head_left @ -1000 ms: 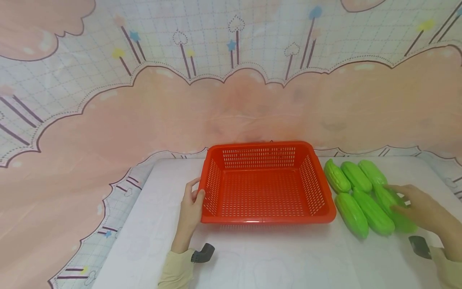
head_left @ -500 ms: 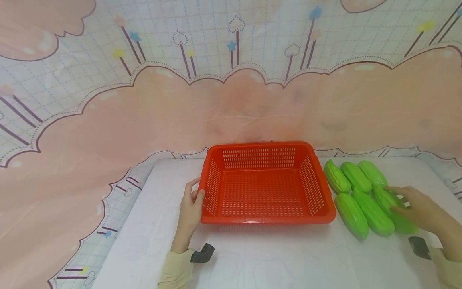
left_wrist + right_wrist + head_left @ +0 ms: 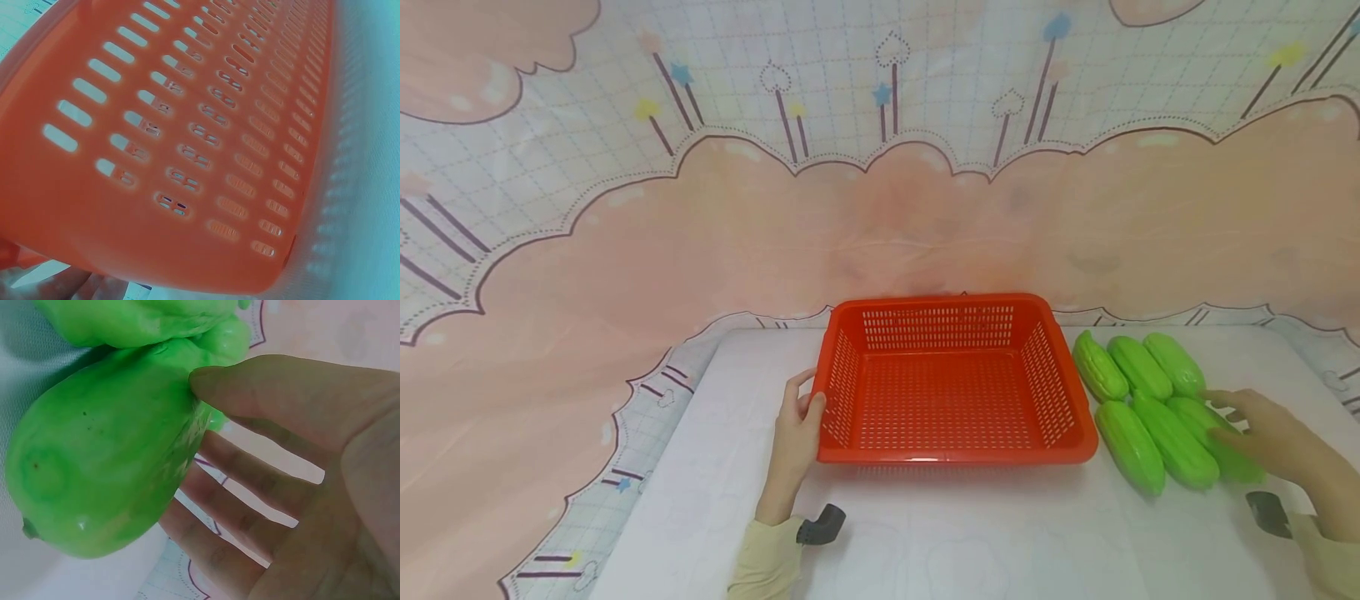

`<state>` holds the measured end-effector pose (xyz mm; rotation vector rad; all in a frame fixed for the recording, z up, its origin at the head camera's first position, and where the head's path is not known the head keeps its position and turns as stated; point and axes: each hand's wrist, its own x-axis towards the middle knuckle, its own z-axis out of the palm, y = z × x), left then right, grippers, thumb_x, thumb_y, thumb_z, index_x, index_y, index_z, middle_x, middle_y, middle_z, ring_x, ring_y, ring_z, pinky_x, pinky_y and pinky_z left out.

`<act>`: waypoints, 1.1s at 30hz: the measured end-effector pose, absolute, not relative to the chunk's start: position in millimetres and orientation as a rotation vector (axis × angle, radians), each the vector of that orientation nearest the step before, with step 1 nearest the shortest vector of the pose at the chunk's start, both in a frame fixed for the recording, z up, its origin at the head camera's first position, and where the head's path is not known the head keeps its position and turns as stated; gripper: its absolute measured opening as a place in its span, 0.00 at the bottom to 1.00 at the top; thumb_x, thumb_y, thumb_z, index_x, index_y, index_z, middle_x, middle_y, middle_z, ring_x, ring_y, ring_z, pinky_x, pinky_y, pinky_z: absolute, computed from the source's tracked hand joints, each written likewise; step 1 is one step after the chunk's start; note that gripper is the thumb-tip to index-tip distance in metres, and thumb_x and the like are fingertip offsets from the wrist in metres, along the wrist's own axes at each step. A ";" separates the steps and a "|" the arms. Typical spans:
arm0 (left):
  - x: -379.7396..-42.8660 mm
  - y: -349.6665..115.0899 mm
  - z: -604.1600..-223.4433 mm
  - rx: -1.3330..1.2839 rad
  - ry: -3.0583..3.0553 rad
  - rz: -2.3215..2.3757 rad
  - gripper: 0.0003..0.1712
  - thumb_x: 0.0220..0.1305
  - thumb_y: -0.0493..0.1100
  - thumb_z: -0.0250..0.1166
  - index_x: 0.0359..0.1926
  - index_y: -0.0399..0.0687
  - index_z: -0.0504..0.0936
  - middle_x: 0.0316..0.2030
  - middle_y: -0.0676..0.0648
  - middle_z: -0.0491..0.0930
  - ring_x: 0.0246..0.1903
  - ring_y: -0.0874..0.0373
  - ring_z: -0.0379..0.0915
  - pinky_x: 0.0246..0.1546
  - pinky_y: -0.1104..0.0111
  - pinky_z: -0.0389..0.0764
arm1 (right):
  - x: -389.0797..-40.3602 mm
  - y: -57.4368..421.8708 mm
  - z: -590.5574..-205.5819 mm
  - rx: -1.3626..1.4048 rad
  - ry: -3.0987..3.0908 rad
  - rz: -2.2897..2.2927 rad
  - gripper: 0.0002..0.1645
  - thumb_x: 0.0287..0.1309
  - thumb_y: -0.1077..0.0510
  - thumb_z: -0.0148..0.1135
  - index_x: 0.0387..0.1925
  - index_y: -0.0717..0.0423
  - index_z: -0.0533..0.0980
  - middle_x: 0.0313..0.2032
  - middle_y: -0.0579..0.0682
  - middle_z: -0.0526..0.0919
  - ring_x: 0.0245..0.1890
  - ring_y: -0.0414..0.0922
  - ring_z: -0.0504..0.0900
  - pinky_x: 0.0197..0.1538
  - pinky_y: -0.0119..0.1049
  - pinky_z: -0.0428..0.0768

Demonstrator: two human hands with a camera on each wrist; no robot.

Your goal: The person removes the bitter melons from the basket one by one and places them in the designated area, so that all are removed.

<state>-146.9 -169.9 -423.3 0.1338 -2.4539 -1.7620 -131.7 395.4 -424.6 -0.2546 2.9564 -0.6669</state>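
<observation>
A red slotted plastic basket (image 3: 955, 457) stands at the middle of the white table, with nothing in it. My left hand (image 3: 797, 429) grips its left rim, thumb at the near side; the left wrist view shows the basket's slotted wall (image 3: 112, 212) and only part of the fingers (image 3: 69, 284). On the right, my right hand (image 3: 1273, 433) is at a green, gourd-shaped vegetable (image 3: 1198, 427) lying at the end of the front row. Seen from the right wrist, the thumb lies against the smooth green gourd (image 3: 106, 462) and the other fingers extend straight along its far side.
Several more green gourds (image 3: 1172, 437) lie close together in two rows beside the basket's right wall. A patterned cloth backdrop (image 3: 925, 217) rises behind the table (image 3: 1000, 542). Dark curved camera mounts (image 3: 822, 527) sit at both wrists.
The upper end of the gourd at my right hand has shifted slightly left and down, and that hand has eased slightly toward me. The left hand and basket stay put.
</observation>
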 end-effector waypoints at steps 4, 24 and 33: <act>-147.6 -170.4 -424.5 0.136 -2.453 -1.756 0.25 0.76 0.42 0.49 0.71 0.53 0.62 0.53 0.34 0.80 0.45 0.44 0.80 0.45 0.54 0.84 | -131.6 394.8 -425.2 -0.241 2.954 -0.663 0.30 0.60 0.67 0.61 0.60 0.78 0.64 0.52 0.82 0.68 0.46 0.74 0.74 0.41 0.65 0.77; -149.9 -170.2 -419.6 0.123 -2.511 -1.498 0.24 0.72 0.37 0.54 0.68 0.44 0.67 0.57 0.35 0.76 0.54 0.41 0.75 0.55 0.48 0.77 | -133.0 375.8 -408.2 -0.327 3.011 -0.692 0.28 0.66 0.63 0.58 0.60 0.80 0.63 0.54 0.82 0.66 0.47 0.77 0.73 0.44 0.68 0.75; -146.4 -176.9 -404.3 0.036 -2.509 -1.413 0.23 0.71 0.36 0.55 0.65 0.38 0.69 0.58 0.34 0.75 0.58 0.40 0.73 0.58 0.47 0.76 | -134.6 355.1 -391.7 -0.358 3.105 -0.697 0.31 0.67 0.60 0.59 0.63 0.75 0.63 0.57 0.76 0.67 0.49 0.73 0.73 0.45 0.68 0.74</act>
